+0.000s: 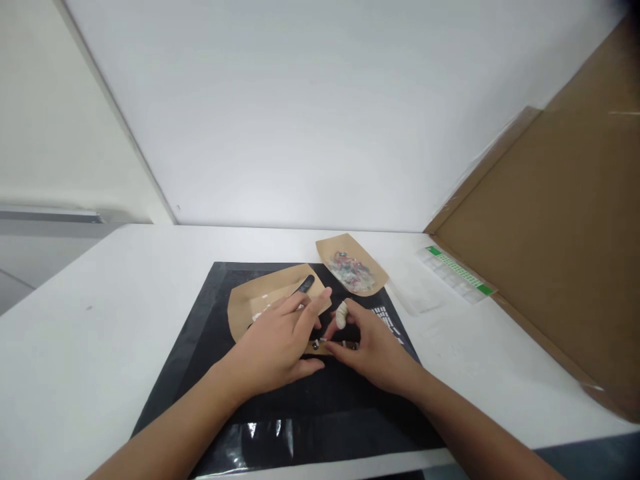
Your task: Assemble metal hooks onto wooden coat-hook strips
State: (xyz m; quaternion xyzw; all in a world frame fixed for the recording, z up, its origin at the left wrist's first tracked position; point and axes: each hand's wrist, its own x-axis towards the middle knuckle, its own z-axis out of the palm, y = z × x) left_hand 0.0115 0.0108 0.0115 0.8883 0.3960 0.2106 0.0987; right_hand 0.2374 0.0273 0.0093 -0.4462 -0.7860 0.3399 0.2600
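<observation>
My left hand (283,340) lies with fingers apart over the left end of a narrow brown strip (324,349) on a black mat (300,400). Small dark round pieces and white bits sit along the strip. My right hand (373,347), a pale finger cot (341,315) on one finger, pinches a tiny white piece (323,340) against the strip. Its exact kind is too small to tell. Beyond my left hand is a kraft-paper pouch (240,303) with white bits on it. A black slim handle (306,283) lies across it, its other end hidden.
Another kraft pouch (353,267) with a clear window holds small coloured parts. White strips (383,313) lie at the mat's right. Behind them are a clear plastic bag (415,293) and a green-and-white case (460,270). A large cardboard sheet (560,220) stands to the right.
</observation>
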